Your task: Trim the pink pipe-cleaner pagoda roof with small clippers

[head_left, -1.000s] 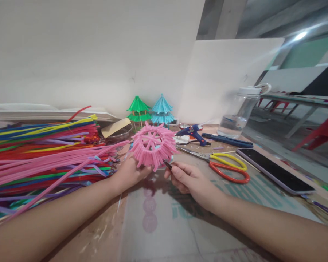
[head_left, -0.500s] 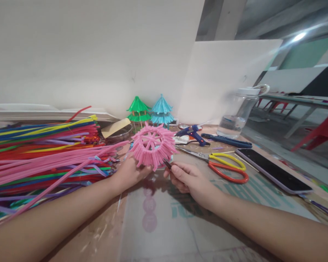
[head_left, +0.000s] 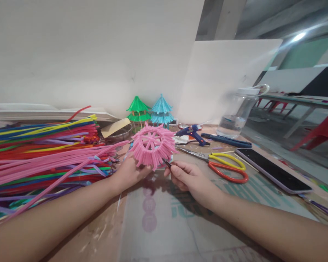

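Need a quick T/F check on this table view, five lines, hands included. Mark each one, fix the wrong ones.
1. The left hand holds the pink pipe-cleaner piece. True.
2. Just one pagoda-like model stands at the back. False: a green model and a light-blue model stand side by side.
3. The right hand holds a slim dark tool, its tip close to the pink pipe-cleaner piece. True.
4. The scissors have one yellow and one red-orange handle. True.
5. Nothing electronic lies to the right of the scissors. False: a phone lies there, screen dark.
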Motion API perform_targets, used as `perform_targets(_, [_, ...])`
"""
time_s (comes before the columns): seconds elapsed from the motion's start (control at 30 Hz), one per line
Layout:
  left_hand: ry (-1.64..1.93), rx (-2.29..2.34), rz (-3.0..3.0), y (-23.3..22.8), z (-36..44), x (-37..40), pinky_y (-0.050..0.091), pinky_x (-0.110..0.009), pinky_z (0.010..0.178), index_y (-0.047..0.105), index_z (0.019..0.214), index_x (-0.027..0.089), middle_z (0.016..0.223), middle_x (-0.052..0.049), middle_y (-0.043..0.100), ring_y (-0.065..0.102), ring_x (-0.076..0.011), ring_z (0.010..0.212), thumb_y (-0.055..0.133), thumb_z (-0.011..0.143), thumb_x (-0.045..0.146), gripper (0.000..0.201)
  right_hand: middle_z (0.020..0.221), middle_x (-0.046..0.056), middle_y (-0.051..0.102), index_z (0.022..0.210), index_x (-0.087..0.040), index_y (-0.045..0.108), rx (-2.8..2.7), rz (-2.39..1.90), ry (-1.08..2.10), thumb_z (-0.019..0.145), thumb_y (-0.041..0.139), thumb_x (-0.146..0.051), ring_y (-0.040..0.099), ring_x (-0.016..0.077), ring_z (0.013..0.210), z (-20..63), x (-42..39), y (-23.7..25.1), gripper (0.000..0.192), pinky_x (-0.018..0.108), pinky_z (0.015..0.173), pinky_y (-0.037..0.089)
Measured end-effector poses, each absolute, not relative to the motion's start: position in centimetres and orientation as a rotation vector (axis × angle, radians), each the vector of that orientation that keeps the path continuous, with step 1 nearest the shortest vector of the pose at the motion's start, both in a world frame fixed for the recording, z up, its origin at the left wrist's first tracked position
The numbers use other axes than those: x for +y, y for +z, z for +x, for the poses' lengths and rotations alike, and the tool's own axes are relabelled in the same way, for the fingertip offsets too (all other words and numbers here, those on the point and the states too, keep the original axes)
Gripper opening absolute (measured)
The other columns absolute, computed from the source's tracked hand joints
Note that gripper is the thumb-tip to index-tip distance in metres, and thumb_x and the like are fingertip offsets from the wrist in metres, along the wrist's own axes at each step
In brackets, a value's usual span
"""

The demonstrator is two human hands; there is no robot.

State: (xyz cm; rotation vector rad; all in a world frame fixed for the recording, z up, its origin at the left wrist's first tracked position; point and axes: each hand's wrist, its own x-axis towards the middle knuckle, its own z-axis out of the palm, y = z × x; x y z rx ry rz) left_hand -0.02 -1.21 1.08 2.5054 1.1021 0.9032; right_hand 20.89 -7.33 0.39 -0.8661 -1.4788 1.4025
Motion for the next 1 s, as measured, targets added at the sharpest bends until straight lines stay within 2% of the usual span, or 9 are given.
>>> perform_targets(0.17, [0.9,1.116,2.525,0.98,-0.01,-1.16,0.054,-0.034,0.079,0.065,0.077,0.019,0.078,-0.005,0.07,0.066,-0.0254,0.087,0.05,0.085,0.038,0.025,0.055,-0.009,0.033,0.081,-0.017,0.059,-1.468,-0.839,1.454,0.074,0.066,-0.076,0.02,0.0075,0.047,20.94,-7.38,0.35,0.06,0.024,0.044,0.013])
perform_targets(0.33, [0.894,1.095,2.534,0.95,-0.05,-1.09,0.054,-0.035,0.08,0.066,0.077,0.018,0.081,-0.006,0.072,0.067,-0.0259,0.09,0.049,0.085,0.037,0.026,0.054,-0.008,0.033,0.08,-0.018,0.056,-1.458,-0.82,1.437,0.078,0.058,-0.079,0.02,0.0078,0.047,20.94,-7.33,0.04,0.061,0.024,0.043,0.012])
perform_targets(0.6, [0.909,1.084,2.536,0.99,-0.01,-1.12,0.054,-0.035,0.081,0.067,0.078,0.018,0.083,-0.007,0.072,0.067,-0.0259,0.088,0.051,0.084,0.036,0.024,0.057,-0.009,0.035,0.084,-0.019,0.054,-1.433,-0.819,1.457,0.078,0.066,-0.072,0.021,0.0067,0.046,20.8,-7.22,-0.09,0.055,0.023,0.041,0.011])
perform_targets(1.0, [0.937,1.064,2.559,0.92,-0.01,-1.04,0.054,-0.034,0.08,0.067,0.081,0.017,0.088,-0.007,0.073,0.067,-0.0253,0.089,0.051,0.083,0.031,0.022,0.053,-0.01,0.031,0.084,-0.018,0.055,-1.395,-0.8,1.513,0.077,0.067,-0.07,0.019,0.0063,0.046,21.03,-7.26,-0.16,0.054,0.022,0.041,0.01])
